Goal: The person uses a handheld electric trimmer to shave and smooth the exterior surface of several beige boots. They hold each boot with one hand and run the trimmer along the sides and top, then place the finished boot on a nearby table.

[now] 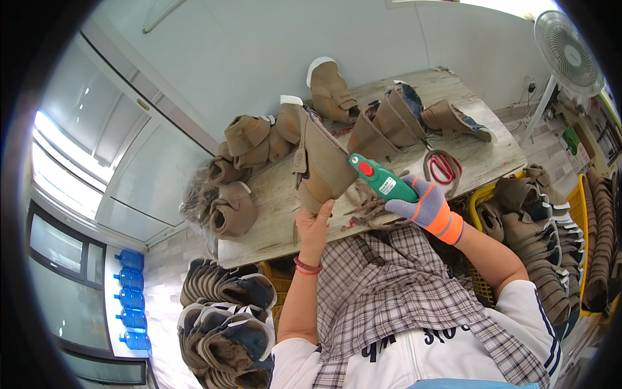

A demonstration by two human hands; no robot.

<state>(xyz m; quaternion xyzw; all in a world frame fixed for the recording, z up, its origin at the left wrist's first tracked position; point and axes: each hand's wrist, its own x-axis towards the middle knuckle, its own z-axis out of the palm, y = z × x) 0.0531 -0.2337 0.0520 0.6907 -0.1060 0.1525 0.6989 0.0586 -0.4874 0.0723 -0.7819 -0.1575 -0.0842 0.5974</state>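
My left hand (314, 228), bare with red bands at the wrist, grips the lower edge of a brown shoe upper (326, 162) and holds it up over the table. A grey and orange glove covers my right hand (424, 206), closed around a green handheld power tool (387, 184) with a red button. The tool's front end is close against the right side of the upper; whether they touch I cannot tell. Red-handled scissors (443, 167) lie on the table just beyond my right hand.
More brown uppers (395, 120) stand along the worn wooden table (483, 139). Stacked uppers (227, 337) sit at the lower left, others in yellow crates (575, 249) at the right. A white fan (569, 55) stands at the far right, blue water bottles (133, 301) at the left.
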